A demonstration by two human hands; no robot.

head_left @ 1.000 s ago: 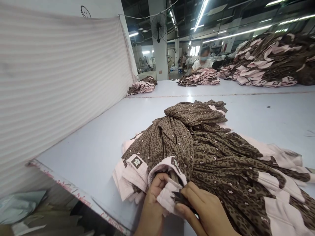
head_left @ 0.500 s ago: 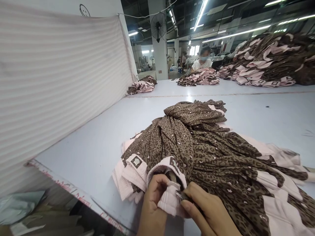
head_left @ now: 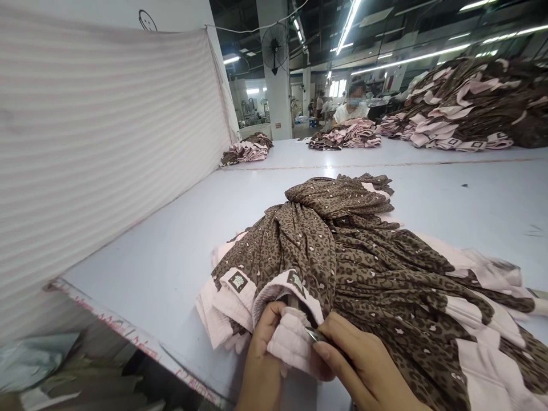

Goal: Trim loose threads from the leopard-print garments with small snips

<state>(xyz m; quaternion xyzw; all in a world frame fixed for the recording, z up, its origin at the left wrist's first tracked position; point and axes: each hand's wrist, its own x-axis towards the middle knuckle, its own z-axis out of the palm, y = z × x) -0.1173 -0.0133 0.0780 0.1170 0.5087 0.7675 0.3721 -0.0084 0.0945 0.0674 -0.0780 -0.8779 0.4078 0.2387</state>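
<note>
My left hand is closed on a pink ribbed cuff, pinching its turned-out edge. In my right hand are small metal thread snips, mostly hidden by the fingers, with the tip against the cuff's edge. The cuff belongs to a brown leopard-print garment lying in a gathered pile under and beyond my hands. Just above my left hand arches a pink band with a dark label. To its left, another pink band with a square label lies folded on the table.
The pale table has a taped edge at the lower left. A white striped sheet hangs along the left. At the back lie a small garment bundle, a second bundle and a large heap. A person is behind the table.
The pink cuff has been turned and shifted slightly left in my left hand, showing more of its outer face. The metal tip in my right hand now shows more clearly.
</note>
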